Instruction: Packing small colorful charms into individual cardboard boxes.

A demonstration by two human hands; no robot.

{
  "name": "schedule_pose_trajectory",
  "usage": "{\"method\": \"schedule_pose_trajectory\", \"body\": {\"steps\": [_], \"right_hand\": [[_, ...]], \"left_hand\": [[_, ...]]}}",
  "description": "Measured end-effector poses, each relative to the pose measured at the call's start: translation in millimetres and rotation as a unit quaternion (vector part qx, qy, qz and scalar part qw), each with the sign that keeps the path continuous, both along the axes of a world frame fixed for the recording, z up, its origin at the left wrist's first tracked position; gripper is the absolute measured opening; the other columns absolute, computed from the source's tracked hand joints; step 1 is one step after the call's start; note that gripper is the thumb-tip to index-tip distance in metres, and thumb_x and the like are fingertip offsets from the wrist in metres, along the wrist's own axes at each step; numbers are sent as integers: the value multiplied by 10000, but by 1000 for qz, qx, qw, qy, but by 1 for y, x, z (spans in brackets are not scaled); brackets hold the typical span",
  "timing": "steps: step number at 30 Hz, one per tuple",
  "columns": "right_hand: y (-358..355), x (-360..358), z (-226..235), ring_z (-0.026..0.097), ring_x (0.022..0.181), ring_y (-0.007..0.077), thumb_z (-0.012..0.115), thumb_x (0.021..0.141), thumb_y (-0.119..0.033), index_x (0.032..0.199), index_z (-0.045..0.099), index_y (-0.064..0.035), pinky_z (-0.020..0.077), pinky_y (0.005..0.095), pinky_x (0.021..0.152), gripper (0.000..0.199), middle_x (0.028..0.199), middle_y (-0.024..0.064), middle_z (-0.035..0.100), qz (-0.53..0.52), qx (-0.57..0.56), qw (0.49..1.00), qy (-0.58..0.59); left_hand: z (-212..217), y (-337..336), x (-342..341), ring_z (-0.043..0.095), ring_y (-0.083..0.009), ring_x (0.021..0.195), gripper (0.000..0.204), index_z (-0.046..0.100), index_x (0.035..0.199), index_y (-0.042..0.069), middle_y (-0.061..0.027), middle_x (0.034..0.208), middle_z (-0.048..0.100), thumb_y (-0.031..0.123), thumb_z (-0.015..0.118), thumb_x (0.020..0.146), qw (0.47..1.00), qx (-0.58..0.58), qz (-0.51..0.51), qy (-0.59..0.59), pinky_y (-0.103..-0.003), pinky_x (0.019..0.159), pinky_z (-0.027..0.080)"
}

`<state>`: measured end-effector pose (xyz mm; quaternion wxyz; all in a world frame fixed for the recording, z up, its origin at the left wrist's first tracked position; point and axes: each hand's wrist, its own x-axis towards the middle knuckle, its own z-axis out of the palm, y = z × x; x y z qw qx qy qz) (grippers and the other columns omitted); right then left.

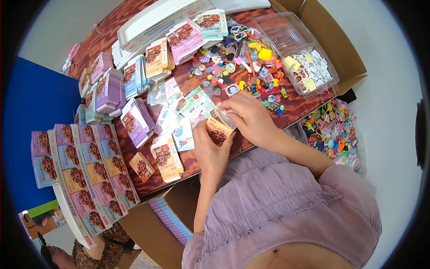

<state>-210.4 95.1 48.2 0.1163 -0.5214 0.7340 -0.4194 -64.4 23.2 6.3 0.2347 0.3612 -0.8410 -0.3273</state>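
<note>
My left hand (pixel 208 152) grips a small yellow cardboard box (pixel 218 131) with a cartoon picture on its front, near the table's front edge. At the box's upper end, the closed fingers of my right hand (pixel 251 117) pinch a clear plastic bag (pixel 222 115); how far it sits inside the box is hidden. Just beyond my hands lie green patterned sheets (pixel 197 102) and a cartoon card (pixel 183 134). Loose colourful trinkets (pixel 224 67) spread across the table past my right hand. A flat yellow carton stack (pixel 165 158) lies left of my left hand.
Stacks of flat cartons (pixel 109 92) line the table's left and far sides. Trays of filled boxes (pixel 89 175) stand at the left. A clear bin (pixel 313 71) holds small white pieces at the far right. Below the right edge sits a bag of trinkets (pixel 331 130). Another person (pixel 107 246) is at lower left.
</note>
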Motion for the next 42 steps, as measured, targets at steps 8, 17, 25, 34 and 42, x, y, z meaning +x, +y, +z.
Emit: {"method": "schedule_pose_trajectory", "body": {"steps": [8,17,25,34,42], "right_hand": [[10,2,-1,371,1354,361,683,821,-146,866,697,-44,317,501,1082,112,1403,150,490,88,-10,992,95],[43,-51,-2,633,921,201,662,895,-98,967,676,-13,494,343,834,113,986,87,667,-15,-76,983,-166],[127,-195,-39,634,881,277,712,802,-110,930,673,-51,497,361,782,147,917,103,622,-324,109,939,25],[138,-225,-50,635,810,224,717,789,-188,855,692,-53,476,354,720,152,825,91,653,-235,110,960,-108],[172,-243,-15,523,687,39,644,868,-80,940,695,-32,435,236,623,101,745,-12,587,-325,8,923,-206]], "left_hand": [[-4,1,-2,539,-337,1107,747,403,1336,-19,-197,1238,471,70,818,721,994,77,-9,74,-383,912,474],[3,-2,2,553,-212,1096,731,433,1329,-11,-114,1239,507,60,851,733,974,210,21,87,-300,835,543],[0,0,-11,553,-214,1099,731,440,1322,-21,-127,1216,522,64,849,723,976,207,-62,38,-329,850,542],[5,5,-15,541,-231,1095,719,456,1306,-20,-122,1222,521,65,850,710,969,242,-55,15,-342,920,485],[-3,-4,-9,538,-235,1099,711,463,1305,-29,-127,1202,534,65,848,715,982,173,-70,22,-344,923,466]]}}
